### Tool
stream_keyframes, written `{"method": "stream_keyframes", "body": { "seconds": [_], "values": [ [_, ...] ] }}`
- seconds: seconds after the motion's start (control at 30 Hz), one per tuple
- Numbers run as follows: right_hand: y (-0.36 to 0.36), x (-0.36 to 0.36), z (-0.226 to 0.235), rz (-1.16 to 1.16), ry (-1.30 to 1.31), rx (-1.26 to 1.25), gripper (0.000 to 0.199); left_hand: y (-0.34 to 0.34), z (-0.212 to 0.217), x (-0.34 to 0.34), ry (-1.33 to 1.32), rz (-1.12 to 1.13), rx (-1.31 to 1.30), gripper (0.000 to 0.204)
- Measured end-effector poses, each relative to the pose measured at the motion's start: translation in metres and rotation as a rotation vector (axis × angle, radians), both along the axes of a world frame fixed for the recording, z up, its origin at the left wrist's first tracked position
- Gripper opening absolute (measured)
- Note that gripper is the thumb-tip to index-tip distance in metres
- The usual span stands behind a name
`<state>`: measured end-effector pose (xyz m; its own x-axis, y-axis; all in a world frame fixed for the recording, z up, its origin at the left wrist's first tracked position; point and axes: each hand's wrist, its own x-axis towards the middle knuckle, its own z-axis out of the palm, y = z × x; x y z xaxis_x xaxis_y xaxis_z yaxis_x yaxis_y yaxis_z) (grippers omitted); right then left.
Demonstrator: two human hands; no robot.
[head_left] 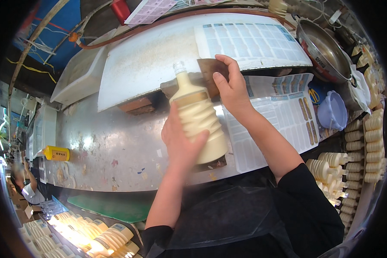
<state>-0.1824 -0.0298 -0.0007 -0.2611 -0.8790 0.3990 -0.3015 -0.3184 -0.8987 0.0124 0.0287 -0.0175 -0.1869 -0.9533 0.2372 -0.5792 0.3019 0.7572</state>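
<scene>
A cream-coloured bottle point(198, 120) with a ribbed, wavy body, a clear threaded neck and a gold-brown band on its shoulder leans over the metal table. My left hand point(180, 137) is wrapped round its lower body, slightly smeared by motion. Beside the bottle's neck, my right hand point(233, 88) pinches a dark brown flat piece point(212, 71) between thumb and fingers; its exact kind does not show. Below my right forearm lies a label sheet point(262, 124) with several gold-brown strips at its right side. Part of a brown block shows under the bottle's base.
A white board point(146, 56) carrying another label sheet point(249, 43) spans the table's back. To the right are a large pan point(324, 49), a lilac bucket point(332, 111) and stacked cream bottles point(329, 170). A yellow bottle point(56, 153) lies left; more cream bottles point(112, 238) fill the lower left.
</scene>
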Motion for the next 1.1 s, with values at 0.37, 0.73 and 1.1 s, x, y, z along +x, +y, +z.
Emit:
{"method": "stream_keyframes", "body": {
  "seconds": [0.37, 0.73, 1.1],
  "values": [
    [0.041, 0.019, 0.029, 0.011, 0.214, -0.158, 0.030, 0.001, -0.001, -0.002, 0.044, 0.049, 0.093, 0.109],
    [0.042, 0.100, 0.033, 0.285, 1.308, -0.336, 0.008, -0.016, -0.072, 0.009, -0.013, -0.040, 0.010, 0.068],
    [0.007, -0.022, 0.030, -0.143, 0.729, -0.061, 0.027, 0.014, -0.002, -0.006, 0.296, 0.129, 0.200, 0.087]
  ]
}}
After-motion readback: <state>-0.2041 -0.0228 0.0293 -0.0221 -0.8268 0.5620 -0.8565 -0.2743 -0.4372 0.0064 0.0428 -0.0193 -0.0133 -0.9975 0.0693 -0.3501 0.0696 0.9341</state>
